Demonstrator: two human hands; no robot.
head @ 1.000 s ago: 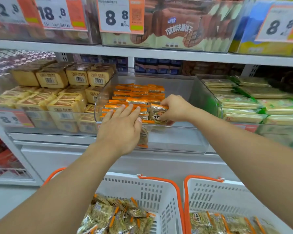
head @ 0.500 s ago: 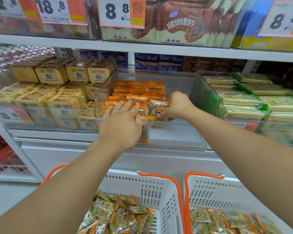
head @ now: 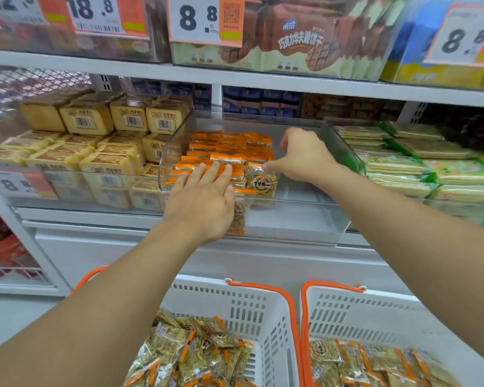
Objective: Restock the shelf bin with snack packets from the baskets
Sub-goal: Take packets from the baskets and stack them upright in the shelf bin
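Observation:
A clear shelf bin (head: 305,219) holds rows of orange-edged snack packets (head: 229,146) in its left half; its right half is bare. My left hand (head: 204,202) lies flat on the front rows with straight fingers, pressing them. One snack packet (head: 261,184) with a round label stands upright at the end of the front row. My right hand (head: 302,157) hovers just right of it, a fingertip at the packet's top edge and the other fingers loosely curled, not round it. Below stand two white baskets with orange handles, the left basket (head: 263,289) and the right basket (head: 375,308), both holding the same packets.
Yellow boxed cakes (head: 95,152) fill the bin to the left, and green-edged packets (head: 419,166) fill the one to the right. An upper shelf edge (head: 263,79) with price tags runs overhead. A white cabinet front (head: 263,261) lies between the bin and the baskets.
My right hand has let go of the round-label packet and drawn up and to the right; the packet now stands free in the front row. My left hand stays pressed on the rows.

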